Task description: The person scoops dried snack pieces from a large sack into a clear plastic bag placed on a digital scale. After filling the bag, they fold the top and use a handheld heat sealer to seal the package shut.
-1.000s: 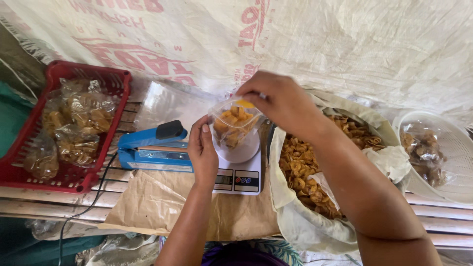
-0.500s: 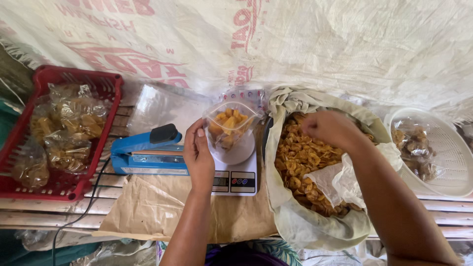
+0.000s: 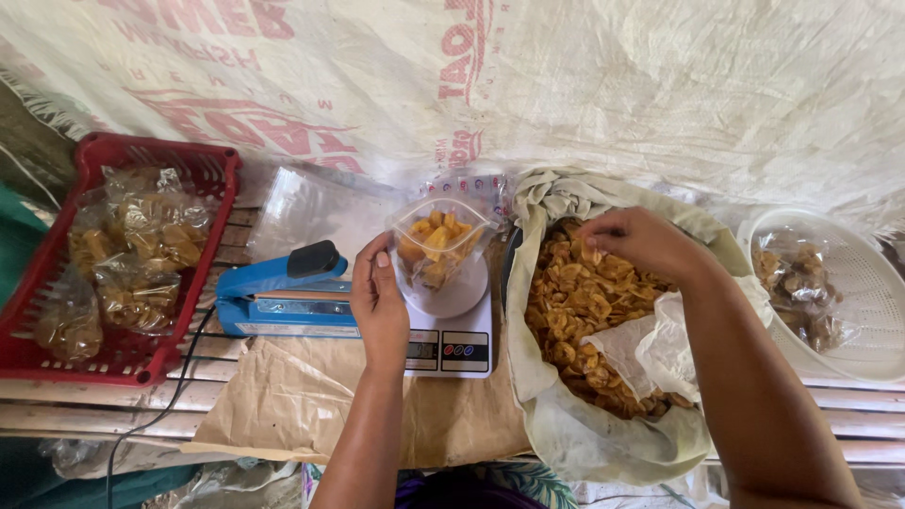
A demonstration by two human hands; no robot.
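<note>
Two hands work apart: the left hand (image 3: 379, 300) steadies an open bag of chips (image 3: 436, 247) upright on the kitchen scale (image 3: 451, 325); to its right, the right hand (image 3: 633, 240) pinches chips in the cloth sack (image 3: 584, 429).

The person's two arms enter from the lower edge, both bare from the wrist to as far up as the frame shows; no sleeve, cuff, watch or bracelet is visible on either. The left hand (image 3: 380, 303) is bare, with no glove and no ring to be seen, and its thumbnail is short and plain. The right hand (image 3: 637, 241) is likewise ungloved and unadorned. Between the arms, at the bottom edge, a strip of clothing shows: dark purple cloth beside a patterned fabric in teal, white and yellow.
</note>
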